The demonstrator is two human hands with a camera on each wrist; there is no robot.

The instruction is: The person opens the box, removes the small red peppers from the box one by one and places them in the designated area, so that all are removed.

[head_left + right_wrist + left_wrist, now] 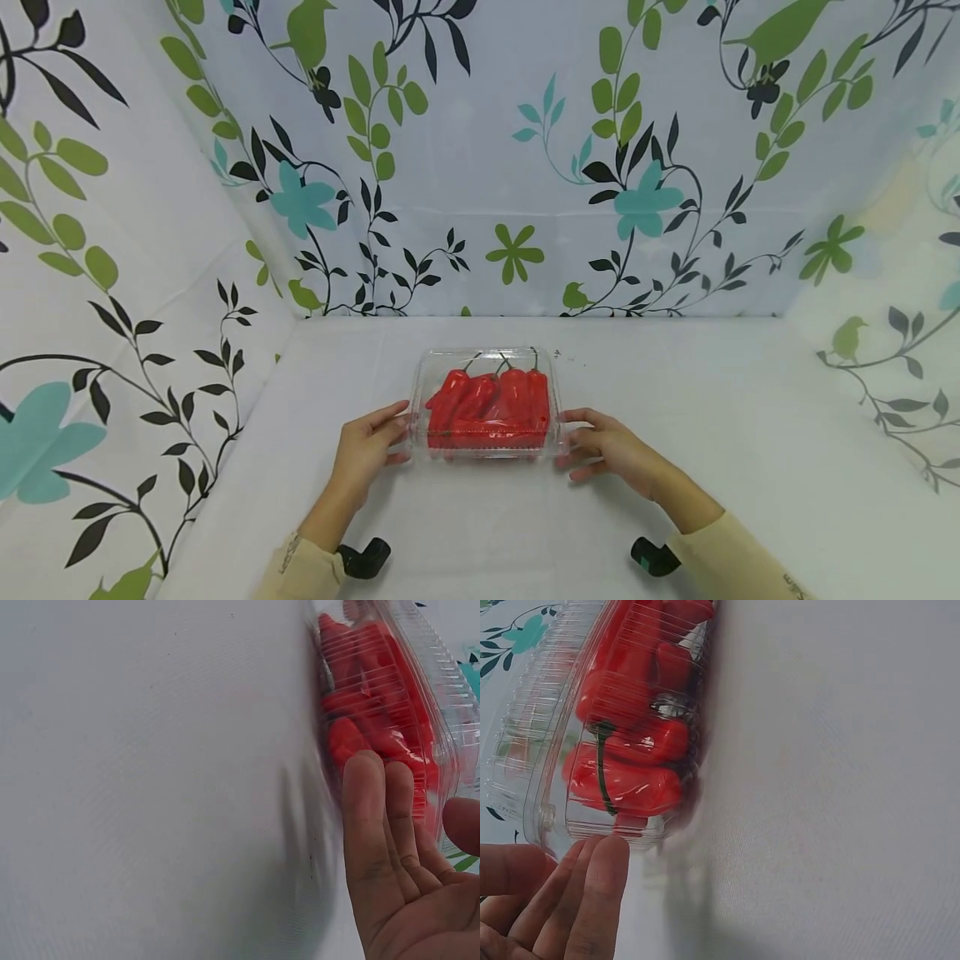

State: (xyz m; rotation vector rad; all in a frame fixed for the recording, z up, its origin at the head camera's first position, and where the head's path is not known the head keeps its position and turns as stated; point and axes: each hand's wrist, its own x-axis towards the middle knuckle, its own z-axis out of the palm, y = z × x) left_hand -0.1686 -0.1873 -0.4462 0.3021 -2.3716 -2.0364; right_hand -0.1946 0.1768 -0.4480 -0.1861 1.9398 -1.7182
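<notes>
A clear plastic clamshell box (442,358) with its lid down stands on the white table. Inside lie several red chili peppers (513,396) with green stems. My left hand (367,446) is at the box's left side, its fairly straight fingertips against or very close to the plastic. In the left wrist view, those fingertips (609,862) meet the lower corner of the box. On the opposite side is my right hand (607,446), with extended fingers along the box wall. The right wrist view shows its fingertips (365,776) in front of the ribbed side, the thumb apart near the rim.
White cloth covers the table (712,400). Behind it hangs a patterned curtain (465,183) with leaves, flowers and birds, continuing down both sides. Dark wrist-worn devices (365,558) show at the sleeve cuffs. Small dark specks lie near the box's back right corner.
</notes>
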